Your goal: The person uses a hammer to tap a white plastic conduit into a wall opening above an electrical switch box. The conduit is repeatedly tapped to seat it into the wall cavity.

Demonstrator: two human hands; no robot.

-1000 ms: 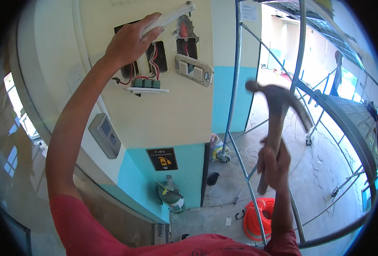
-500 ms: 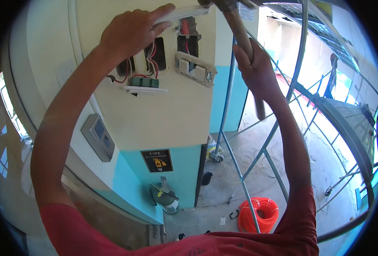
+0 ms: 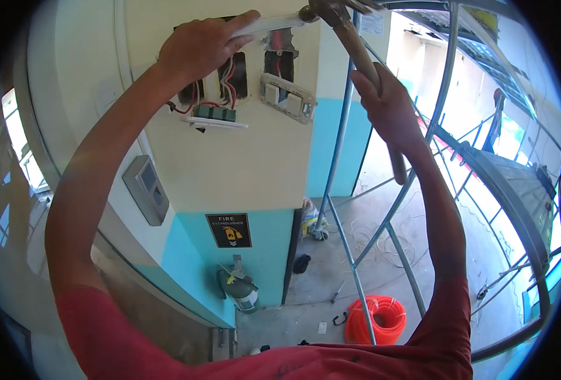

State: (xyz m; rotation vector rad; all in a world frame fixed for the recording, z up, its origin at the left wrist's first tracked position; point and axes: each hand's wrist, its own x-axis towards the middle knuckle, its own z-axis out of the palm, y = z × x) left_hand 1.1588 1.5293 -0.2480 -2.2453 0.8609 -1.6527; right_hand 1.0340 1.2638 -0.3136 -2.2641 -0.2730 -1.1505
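Observation:
My left hand [image 3: 198,47] is raised to the wall and closed around a whitish bar [image 3: 271,24] that points right; its kind cannot be made out. In my right hand [image 3: 388,107] is the wooden handle of a hammer [image 3: 355,47]. The hammer's face meets or nearly meets the bar's right end. Below, open wall boxes [image 3: 233,76] show red and white wires. A white socket or switch plate with green backs [image 3: 214,114] hangs face down from wires under my left hand. To its right, a two-switch plate [image 3: 288,98] hangs tilted beneath another box.
Metal scaffold tubes [image 3: 337,158] stand close on the right. A grey wall device [image 3: 146,190] is at left, above a fire extinguisher sign [image 3: 228,230] and an extinguisher [image 3: 239,291]. A coil of orange tubing [image 3: 375,320] lies on the floor.
The hammer head has come down slightly to the bar's right end. My left hand keeps its grip, and the whole view has shifted a little.

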